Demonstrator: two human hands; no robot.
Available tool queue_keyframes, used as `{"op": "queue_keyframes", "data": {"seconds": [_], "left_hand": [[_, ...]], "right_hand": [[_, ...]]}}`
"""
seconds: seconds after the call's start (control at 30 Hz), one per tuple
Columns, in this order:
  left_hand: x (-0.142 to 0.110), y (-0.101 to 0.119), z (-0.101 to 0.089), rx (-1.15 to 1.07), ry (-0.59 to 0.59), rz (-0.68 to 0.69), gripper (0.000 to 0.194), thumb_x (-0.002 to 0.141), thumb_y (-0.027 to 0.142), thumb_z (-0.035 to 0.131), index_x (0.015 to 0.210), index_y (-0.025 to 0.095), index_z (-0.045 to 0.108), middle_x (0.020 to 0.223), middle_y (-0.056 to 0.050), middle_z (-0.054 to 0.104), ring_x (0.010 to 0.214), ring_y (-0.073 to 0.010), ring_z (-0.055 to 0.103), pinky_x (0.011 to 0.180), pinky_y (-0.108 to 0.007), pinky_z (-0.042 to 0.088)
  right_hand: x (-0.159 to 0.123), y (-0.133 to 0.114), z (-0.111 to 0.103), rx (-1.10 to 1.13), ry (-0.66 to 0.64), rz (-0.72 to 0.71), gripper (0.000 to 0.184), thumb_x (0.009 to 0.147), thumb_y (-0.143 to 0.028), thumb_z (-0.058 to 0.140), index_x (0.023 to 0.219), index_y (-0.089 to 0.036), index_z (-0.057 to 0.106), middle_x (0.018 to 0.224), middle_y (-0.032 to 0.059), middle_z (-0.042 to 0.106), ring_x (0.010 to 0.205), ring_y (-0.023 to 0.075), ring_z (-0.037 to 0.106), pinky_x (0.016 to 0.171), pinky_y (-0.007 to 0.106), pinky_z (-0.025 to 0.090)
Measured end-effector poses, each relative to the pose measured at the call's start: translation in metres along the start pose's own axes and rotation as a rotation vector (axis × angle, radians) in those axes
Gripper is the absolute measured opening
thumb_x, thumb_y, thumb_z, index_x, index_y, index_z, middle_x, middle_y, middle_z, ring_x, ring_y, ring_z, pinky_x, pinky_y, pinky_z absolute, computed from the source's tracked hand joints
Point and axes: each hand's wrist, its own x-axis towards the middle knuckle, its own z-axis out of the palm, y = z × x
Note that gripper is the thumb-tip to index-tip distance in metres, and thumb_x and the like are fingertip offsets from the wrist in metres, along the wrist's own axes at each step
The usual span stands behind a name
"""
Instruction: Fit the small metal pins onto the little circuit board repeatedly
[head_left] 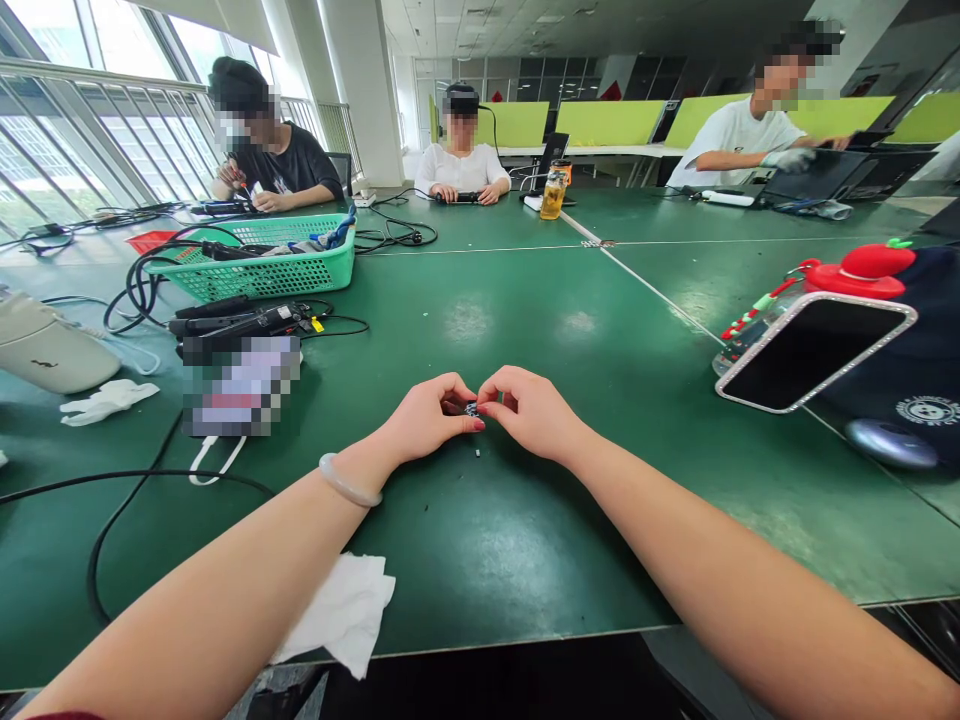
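Note:
Near the middle of the green table (525,560), my left hand (431,415) and my right hand (529,410) meet at the fingertips. Between them is a tiny dark object with light specks (471,409), too small to name. The left thumb and fingers pinch it from the left. From the right, the right thumb and forefinger press together at its edge; whether they hold a separate small piece is hidden. A tiny white piece (478,453) lies on the table just below the hands.
To the left are a phone (244,390), cables, black devices (240,322), a green basket (277,270) and tissue (345,610). On the right, a phone (814,355) leans on a red-lidded bottle (855,272), beside a mouse (891,442). Several people sit across the table.

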Motion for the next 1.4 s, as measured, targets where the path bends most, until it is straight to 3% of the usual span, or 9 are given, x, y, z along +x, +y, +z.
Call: {"op": "queue_keyframes", "data": {"seconds": [0.2,0.63,0.9,1.13,1.3,1.4], "left_hand": [[-0.0006,0.0011,0.0006,-0.006,-0.011,-0.008,0.031,0.062,0.033,0.075,0.077,0.017,0.053,0.076,0.000,0.061,0.071,-0.0132,0.057,0.070,-0.030,0.048],[-0.0007,0.0035,0.0008,-0.023,-0.006,-0.019,0.030,0.061,0.032,0.076,0.076,0.017,0.053,0.075,0.001,0.060,0.070,-0.0127,0.056,0.069,-0.029,0.048],[-0.0012,0.0034,0.0002,-0.017,-0.016,0.007,0.029,0.063,0.030,0.075,0.077,0.017,0.054,0.078,0.000,0.060,0.070,-0.0123,0.056,0.068,-0.029,0.047],[-0.0015,0.0041,0.0001,-0.030,-0.030,0.022,0.028,0.063,0.028,0.075,0.078,0.016,0.054,0.075,0.001,0.060,0.069,-0.0114,0.055,0.067,-0.028,0.046],[0.0016,0.0013,-0.0009,-0.019,0.065,-0.038,0.028,0.065,0.030,0.073,0.081,0.016,0.055,0.077,0.000,0.063,0.069,-0.0122,0.058,0.069,-0.029,0.047],[0.0041,-0.0006,-0.0022,-0.027,0.153,-0.072,0.027,0.066,0.030,0.071,0.082,0.016,0.055,0.079,-0.001,0.064,0.070,-0.0128,0.059,0.070,-0.030,0.047]], "right_hand": [[-0.0003,0.0004,0.0004,-0.088,-0.042,-0.097,0.012,0.083,-0.012,0.049,0.079,-0.018,0.059,0.090,0.0024,0.057,0.077,0.0115,0.050,0.070,0.024,0.038],[-0.0014,0.0016,-0.0022,-0.120,-0.013,-0.101,0.012,0.085,-0.017,0.051,0.080,-0.019,0.062,0.090,0.0028,0.058,0.075,0.0115,0.052,0.068,0.025,0.039],[-0.0001,0.0022,-0.0007,0.025,0.007,0.009,0.004,0.079,-0.021,0.057,0.076,-0.019,0.059,0.078,-0.0010,0.055,0.059,0.0085,0.042,0.060,0.024,0.035],[0.0004,-0.0001,-0.0014,0.084,-0.018,0.064,0.005,0.077,-0.024,0.057,0.078,-0.019,0.058,0.072,-0.0028,0.055,0.057,0.0080,0.042,0.058,0.023,0.035],[-0.0017,0.0000,-0.0065,0.017,-0.009,0.064,0.009,0.081,-0.024,0.054,0.078,-0.019,0.061,0.074,-0.0017,0.058,0.059,0.0086,0.045,0.060,0.023,0.036],[-0.0043,-0.0012,-0.0079,-0.054,-0.179,0.020,0.007,0.078,-0.025,0.062,0.080,-0.019,0.065,0.077,-0.0008,0.060,0.065,0.0094,0.048,0.064,0.024,0.038]]}}
